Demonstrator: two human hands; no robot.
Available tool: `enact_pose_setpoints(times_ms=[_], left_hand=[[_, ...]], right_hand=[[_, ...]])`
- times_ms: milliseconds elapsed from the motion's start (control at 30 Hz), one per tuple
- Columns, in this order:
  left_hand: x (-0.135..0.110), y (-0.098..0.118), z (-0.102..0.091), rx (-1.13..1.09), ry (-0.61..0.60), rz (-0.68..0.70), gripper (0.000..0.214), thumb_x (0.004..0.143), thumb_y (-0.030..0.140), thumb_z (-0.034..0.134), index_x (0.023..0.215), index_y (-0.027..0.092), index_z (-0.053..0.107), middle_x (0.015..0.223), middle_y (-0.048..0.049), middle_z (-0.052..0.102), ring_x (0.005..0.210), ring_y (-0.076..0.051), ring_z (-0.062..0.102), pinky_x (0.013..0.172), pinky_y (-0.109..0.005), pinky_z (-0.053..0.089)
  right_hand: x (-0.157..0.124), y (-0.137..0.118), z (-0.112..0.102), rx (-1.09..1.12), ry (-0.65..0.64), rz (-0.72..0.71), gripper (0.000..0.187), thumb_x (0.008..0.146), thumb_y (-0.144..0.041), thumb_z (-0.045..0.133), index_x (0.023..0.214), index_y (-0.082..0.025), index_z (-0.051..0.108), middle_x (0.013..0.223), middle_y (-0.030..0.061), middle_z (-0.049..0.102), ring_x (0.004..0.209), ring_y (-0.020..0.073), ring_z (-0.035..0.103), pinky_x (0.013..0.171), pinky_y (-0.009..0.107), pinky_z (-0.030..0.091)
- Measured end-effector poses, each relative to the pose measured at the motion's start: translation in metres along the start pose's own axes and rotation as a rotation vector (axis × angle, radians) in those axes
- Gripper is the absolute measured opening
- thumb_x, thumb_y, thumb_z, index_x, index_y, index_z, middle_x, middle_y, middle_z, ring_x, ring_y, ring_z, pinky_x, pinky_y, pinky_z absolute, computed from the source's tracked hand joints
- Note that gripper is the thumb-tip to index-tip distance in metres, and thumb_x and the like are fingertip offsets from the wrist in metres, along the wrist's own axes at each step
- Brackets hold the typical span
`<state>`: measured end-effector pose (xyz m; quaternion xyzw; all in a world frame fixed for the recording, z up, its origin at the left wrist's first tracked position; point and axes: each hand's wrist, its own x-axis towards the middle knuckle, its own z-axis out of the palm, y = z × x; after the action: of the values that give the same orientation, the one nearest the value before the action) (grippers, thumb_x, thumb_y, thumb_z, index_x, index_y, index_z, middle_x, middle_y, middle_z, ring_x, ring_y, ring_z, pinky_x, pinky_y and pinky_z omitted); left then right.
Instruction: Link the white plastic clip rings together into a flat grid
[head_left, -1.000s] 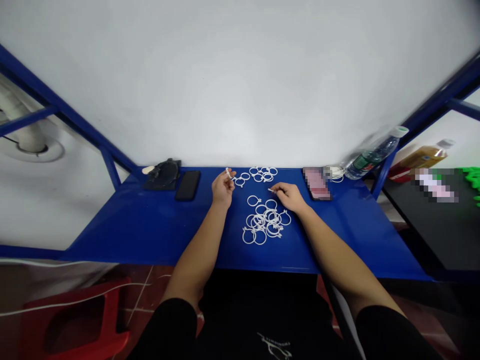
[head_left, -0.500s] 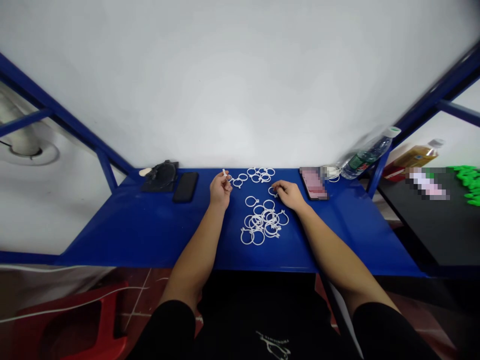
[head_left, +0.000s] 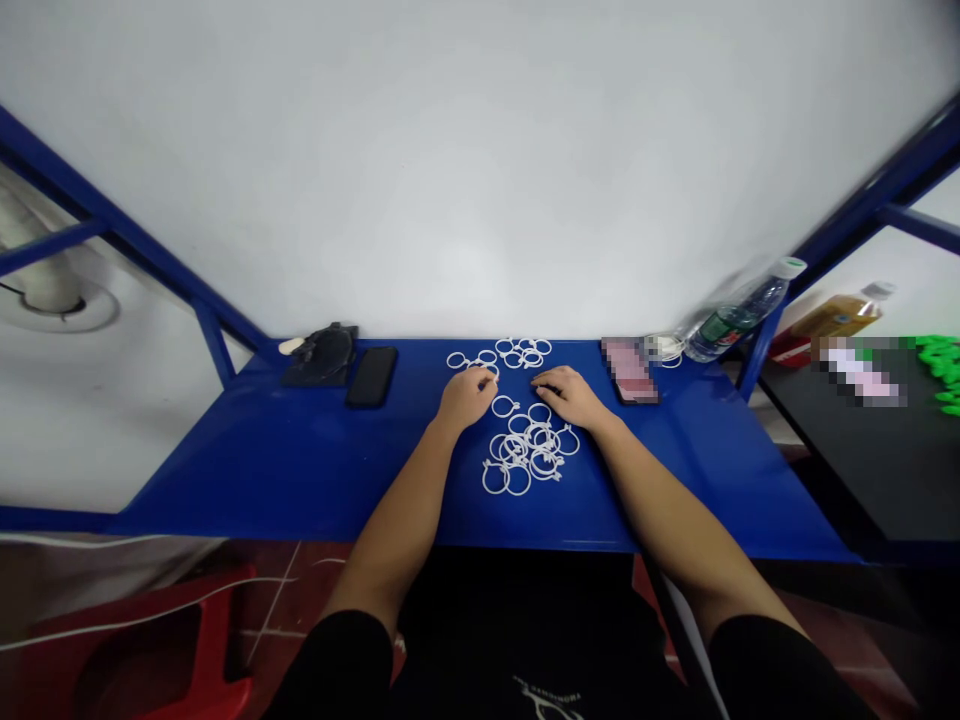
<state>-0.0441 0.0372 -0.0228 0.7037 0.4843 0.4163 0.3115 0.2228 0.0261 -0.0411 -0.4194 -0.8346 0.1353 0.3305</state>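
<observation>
My left hand [head_left: 466, 397] is over the blue table [head_left: 277, 465], its fingers curled together beside the small white rings at the back. Whatever it pinches is hidden behind the fingers. Across a short gap, my right hand [head_left: 571, 397] rests low with bent fingers pointing left; what lies under its fingertips cannot be made out. A single white ring [head_left: 495, 410] with a small clip-like tab lies between the hands. Closer to me is a loose pile of several such rings [head_left: 517, 492]. More rings [head_left: 544, 341] lie near the wall.
To the left are a black phone [head_left: 372, 377] and a crumpled black bag [head_left: 330, 350]. Another phone [head_left: 626, 368], a white cable [head_left: 670, 350] and a leaning water bottle [head_left: 739, 315] stand at the right. Blue frame bars [head_left: 214, 340] border the table.
My left hand has come right and toward me, and the white piece in its fingers no longer shows. My right hand has shifted slightly left; the ring at its fingertips is out of sight.
</observation>
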Motion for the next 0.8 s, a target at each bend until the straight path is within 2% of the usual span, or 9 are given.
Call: enact_pose_setpoints(times_ms=[100, 167, 300, 433, 533, 633, 733, 800], left_hand=[[-0.005, 0.001, 0.004, 0.194, -0.167, 0.100, 0.017, 0.084, 0.019, 0.063, 0.086, 0.024, 0.080, 0.093, -0.0046, 0.073, 0.080, -0.019, 0.064, 0.078, -0.033, 0.049], [-0.006, -0.001, 0.007, 0.250, -0.226, 0.135, 0.021, 0.087, 0.019, 0.061, 0.093, 0.024, 0.081, 0.099, -0.0054, 0.074, 0.085, -0.020, 0.066, 0.084, -0.035, 0.052], [-0.006, -0.008, 0.015, 0.319, -0.230, 0.231, 0.019, 0.086, 0.019, 0.066, 0.094, 0.024, 0.082, 0.108, -0.0081, 0.072, 0.103, -0.024, 0.066, 0.098, -0.041, 0.052], [-0.008, -0.009, 0.022, 0.349, -0.233, 0.303, 0.014, 0.085, 0.017, 0.069, 0.088, 0.022, 0.082, 0.126, -0.0109, 0.066, 0.114, -0.027, 0.064, 0.107, -0.047, 0.050], [-0.009, -0.005, 0.021, 0.320, -0.270, 0.289, 0.017, 0.083, 0.012, 0.068, 0.090, 0.022, 0.080, 0.137, -0.0095, 0.064, 0.122, -0.027, 0.062, 0.111, -0.048, 0.048], [-0.009, 0.000, 0.016, 0.277, -0.299, 0.245, 0.028, 0.080, 0.007, 0.066, 0.099, 0.023, 0.077, 0.128, -0.0083, 0.071, 0.120, -0.028, 0.064, 0.111, -0.048, 0.048], [-0.009, 0.005, 0.005, 0.260, -0.340, 0.201, 0.048, 0.075, 0.005, 0.065, 0.118, 0.024, 0.074, 0.123, -0.0080, 0.074, 0.114, -0.028, 0.067, 0.106, -0.047, 0.050], [-0.010, 0.008, 0.000, 0.264, -0.378, 0.185, 0.052, 0.075, 0.007, 0.066, 0.123, 0.025, 0.073, 0.125, -0.0077, 0.074, 0.113, -0.028, 0.068, 0.106, -0.047, 0.050]], right_hand=[[-0.002, -0.002, -0.001, -0.028, 0.014, 0.019, 0.020, 0.092, -0.021, 0.061, 0.100, -0.023, 0.079, 0.099, 0.0061, 0.081, 0.094, 0.0245, 0.072, 0.096, 0.044, 0.052], [-0.004, -0.004, -0.003, -0.034, 0.020, 0.069, 0.020, 0.093, -0.020, 0.060, 0.100, -0.023, 0.079, 0.098, 0.0055, 0.080, 0.090, 0.0228, 0.072, 0.091, 0.040, 0.054], [-0.007, -0.006, -0.005, -0.037, 0.018, 0.149, 0.023, 0.094, -0.022, 0.059, 0.107, -0.023, 0.078, 0.102, 0.0058, 0.079, 0.089, 0.0214, 0.072, 0.082, 0.034, 0.055], [-0.005, -0.003, -0.003, -0.092, 0.051, 0.141, 0.024, 0.095, -0.023, 0.059, 0.111, -0.021, 0.077, 0.102, 0.0087, 0.076, 0.094, 0.0241, 0.070, 0.086, 0.037, 0.055], [-0.003, -0.001, -0.002, -0.101, 0.023, 0.092, 0.023, 0.093, -0.021, 0.061, 0.109, -0.022, 0.077, 0.103, 0.0092, 0.076, 0.097, 0.0257, 0.068, 0.091, 0.041, 0.053], [-0.002, -0.002, -0.002, -0.088, -0.038, 0.068, 0.021, 0.091, -0.019, 0.064, 0.106, -0.023, 0.078, 0.102, 0.0075, 0.078, 0.093, 0.0247, 0.069, 0.093, 0.042, 0.052], [-0.004, -0.004, -0.005, -0.045, -0.075, 0.126, 0.020, 0.098, -0.027, 0.060, 0.105, -0.025, 0.078, 0.102, 0.0048, 0.080, 0.091, 0.0225, 0.073, 0.087, 0.037, 0.055], [-0.005, -0.003, -0.007, -0.032, -0.081, 0.187, 0.023, 0.102, -0.032, 0.056, 0.105, -0.026, 0.078, 0.101, 0.0038, 0.081, 0.089, 0.0217, 0.074, 0.082, 0.034, 0.056]])
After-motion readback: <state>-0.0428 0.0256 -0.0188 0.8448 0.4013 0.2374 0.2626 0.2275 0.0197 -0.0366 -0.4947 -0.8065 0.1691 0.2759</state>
